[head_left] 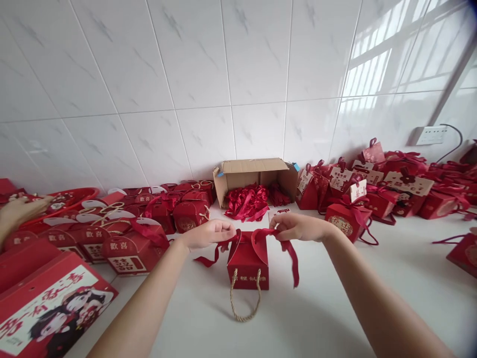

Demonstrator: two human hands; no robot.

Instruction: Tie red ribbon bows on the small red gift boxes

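Observation:
In the head view, a small red gift box (249,258) stands upright on the white table in front of me. A twisted rope handle (246,318) hangs from its near side. Red ribbon (294,263) passes through the top of the box, and its two ends dangle to either side. My left hand (210,233) pinches the ribbon at the box's left edge. On the other side, my right hand (296,227) grips the ribbon, with a tail hanging below the fingers.
An open cardboard box (257,166) holds a heap of red ribbons (248,201) against the tiled wall. Rows of red boxes (126,246) fill the left; ribbon-tied boxes (346,216) crowd the right. Another person's hand (26,211) is over a red basket (80,194).

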